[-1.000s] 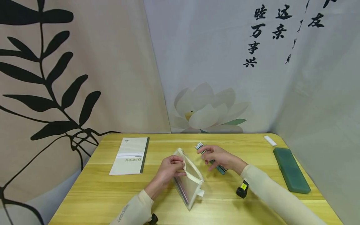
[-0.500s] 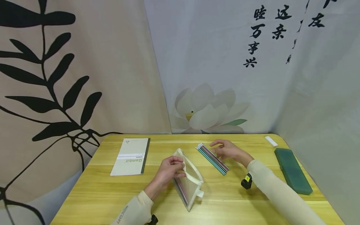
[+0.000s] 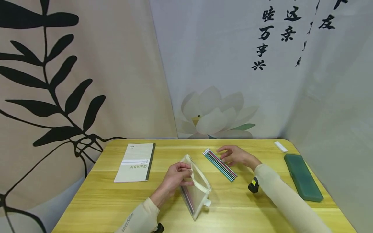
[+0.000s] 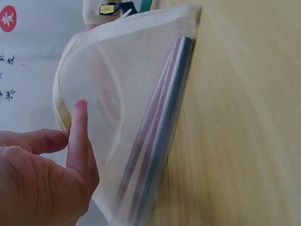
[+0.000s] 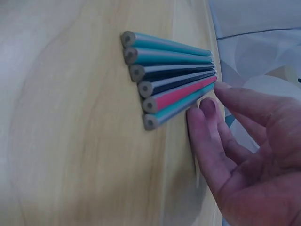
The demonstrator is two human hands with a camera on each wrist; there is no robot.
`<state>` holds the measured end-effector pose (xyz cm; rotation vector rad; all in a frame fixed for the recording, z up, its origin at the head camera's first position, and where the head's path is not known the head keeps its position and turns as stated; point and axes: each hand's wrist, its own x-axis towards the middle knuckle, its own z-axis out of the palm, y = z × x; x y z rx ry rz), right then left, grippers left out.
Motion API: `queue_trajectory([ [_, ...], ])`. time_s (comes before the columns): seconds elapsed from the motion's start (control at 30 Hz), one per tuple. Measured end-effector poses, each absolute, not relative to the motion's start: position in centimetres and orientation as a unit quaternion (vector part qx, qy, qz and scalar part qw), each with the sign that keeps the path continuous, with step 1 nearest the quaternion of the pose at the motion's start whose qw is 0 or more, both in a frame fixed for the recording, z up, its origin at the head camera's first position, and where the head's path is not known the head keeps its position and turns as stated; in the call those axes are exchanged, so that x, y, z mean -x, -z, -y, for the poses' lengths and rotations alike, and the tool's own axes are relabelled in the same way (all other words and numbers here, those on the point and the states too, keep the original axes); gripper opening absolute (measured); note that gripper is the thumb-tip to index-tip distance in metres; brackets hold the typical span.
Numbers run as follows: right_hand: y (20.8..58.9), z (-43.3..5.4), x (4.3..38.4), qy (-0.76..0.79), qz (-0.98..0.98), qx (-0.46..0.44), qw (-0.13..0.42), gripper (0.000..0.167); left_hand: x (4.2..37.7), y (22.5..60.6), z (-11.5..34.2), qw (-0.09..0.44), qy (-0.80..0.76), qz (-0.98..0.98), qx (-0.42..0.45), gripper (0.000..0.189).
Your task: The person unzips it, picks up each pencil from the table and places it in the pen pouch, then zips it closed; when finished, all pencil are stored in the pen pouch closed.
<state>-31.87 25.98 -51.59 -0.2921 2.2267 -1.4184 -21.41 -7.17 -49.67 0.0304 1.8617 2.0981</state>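
Note:
My left hand pinches the rim of a cream mesh zip pouch, which stands tilted with its mouth gaping. Through the mesh, in the left wrist view, striped pencils lie along the bottom side. To the right of the pouch, a row of several pencils in teal, black and red lies side by side on the table. Beside that row is my right hand, fingers loosely bent and holding nothing. The right wrist view shows its fingertips close to the row's edge; whether they touch I cannot tell.
A notebook lies at the table's left. On the right are a dark green case and a small white eraser-like block. Printed curtains stand behind the wooden table.
My right hand has moved off the pencils to their right side, uncovering the row, and then stayed nearly still. The left hand keeps its grip on the pouch in about the same place.

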Motion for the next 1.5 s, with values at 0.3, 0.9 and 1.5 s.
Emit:
queue_trajectory([
  [0.3,51.7,-25.5,31.9,0.508,-0.823,0.098,0.235,0.043,21.4,49.7,7.2,0.167,-0.737,-0.655,-0.007,0.036],
  [0.9,51.7,-24.3,32.0,0.463,-0.858,0.07,0.213,0.04,21.2,49.7,7.4,0.167,-0.737,-0.655,-0.011,0.034],
  [1.5,50.5,-24.6,32.2,0.4,-0.895,0.035,0.193,0.036,21.5,50.0,7.8,0.169,-0.735,-0.657,-0.006,0.036],
])
